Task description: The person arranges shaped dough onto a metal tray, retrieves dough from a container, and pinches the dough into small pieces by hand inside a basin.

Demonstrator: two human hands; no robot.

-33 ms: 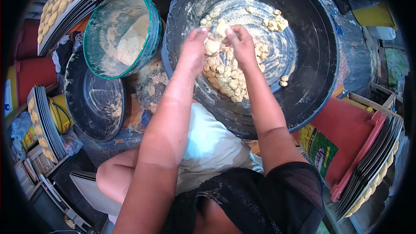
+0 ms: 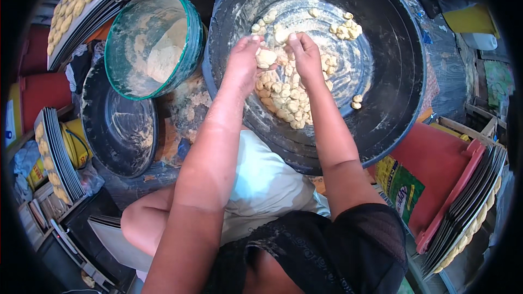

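Note:
Over the large black basin point(image 2: 381, 122) both hands work on pale dough. My left hand point(image 2: 245, 60) is closed round a lump of dough point(image 2: 266, 59), which bulges out beside its fingers. Close by on the right, my right hand point(image 2: 306, 57) has its thumb and fingers pinched together at a small dough piece point(image 2: 281, 35). The fingertips of that hand are partly hidden. Below the hands lies a heap of small dough balls point(image 2: 289, 100) on the floured basin bottom. A smaller cluster of dough balls point(image 2: 347, 30) sits farther right.
A green-rimmed tub point(image 2: 166, 60) with flour stands left of the basin, beside a smaller black basin point(image 2: 117, 130). Trays with shaped dough pieces point(image 2: 76, 2) are stacked at the upper left. At the right are a red container point(image 2: 430, 179) and more stacked trays point(image 2: 474, 201).
My right hand has shifted very slightly to the right, and the small dough piece at its fingertips looks lower and less stretched. My left hand stays almost in place.

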